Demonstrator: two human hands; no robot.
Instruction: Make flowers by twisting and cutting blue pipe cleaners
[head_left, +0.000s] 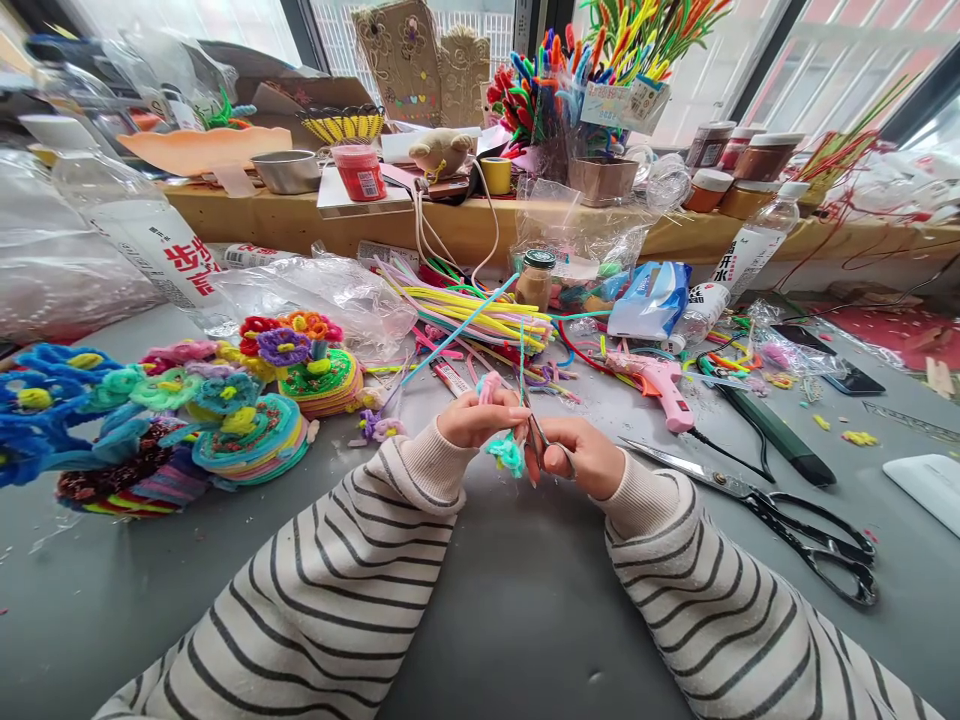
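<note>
The small fuzzy craft-wire flower (507,455) is turquoise, and the fuzzy curl of craft wire (489,388) above it is pale pink. The small metal scissors (535,430) are silver. The long fabric sleeves (322,560) are cream with thin dark stripes; their ribbed cuffs (433,465) are plain cream. Big fuzzy flowers (34,398) are deep blue with yellow centres. A round coiled base (251,450) has pastel bands and a teal top. The plastic glue gun (667,395) is pink with orange-red, the large metal shears (686,463) silver with black handles (817,548), the smooth tabletop (525,630) grey.
</note>
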